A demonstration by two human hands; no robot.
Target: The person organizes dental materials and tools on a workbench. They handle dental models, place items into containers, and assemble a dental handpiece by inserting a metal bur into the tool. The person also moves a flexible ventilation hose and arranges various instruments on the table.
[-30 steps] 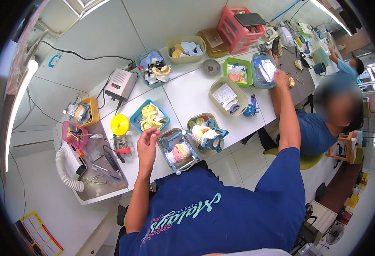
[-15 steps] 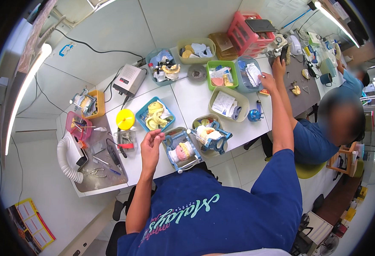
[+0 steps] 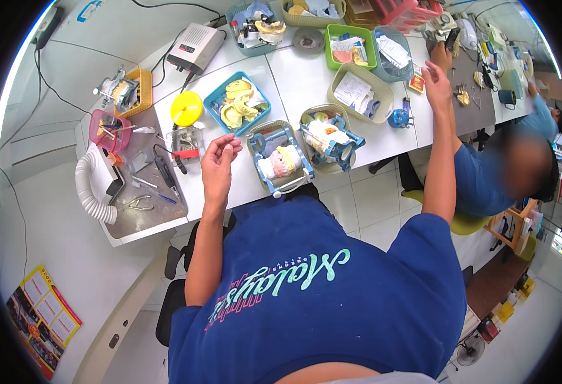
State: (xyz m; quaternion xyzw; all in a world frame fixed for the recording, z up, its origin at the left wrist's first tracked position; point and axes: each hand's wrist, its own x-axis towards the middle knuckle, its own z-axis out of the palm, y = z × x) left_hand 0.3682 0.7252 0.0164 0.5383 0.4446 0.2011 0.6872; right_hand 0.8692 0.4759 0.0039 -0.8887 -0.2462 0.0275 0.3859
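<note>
- While the left hand (image 3: pixel 217 168) is held over the white tabletop (image 3: pixel 197 182) near its edge, its fingers are loosely curled and slightly parted.
- It is flanked by a blue rectangular plastic tray (image 3: pixel 217 117), filled with pale-yellow moulds (image 3: pixel 235 109), and by a blue metal articulator (image 3: pixel 302 155) carrying a pink-and-white dental model (image 3: pixel 281 161).
- To its left, a round yellow lid (image 3: pixel 186 109) is seen.
- The right hand (image 3: pixel 438 86) is held with fingers bent and apart, just beside a small red-and-yellow box (image 3: pixel 417 83); whether it is touched cannot be told.
- Close behind, the space is crowded by a co-worker's hand (image 3: pixel 441 57).
- Between both hands, the tabletop is occupied by a second blue articulator (image 3: pixel 350 152), an oval cream plastic basket (image 3: pixel 385 105) holding papers (image 3: pixel 353 89), and a squat blue bottle (image 3: pixel 399 119).
</note>
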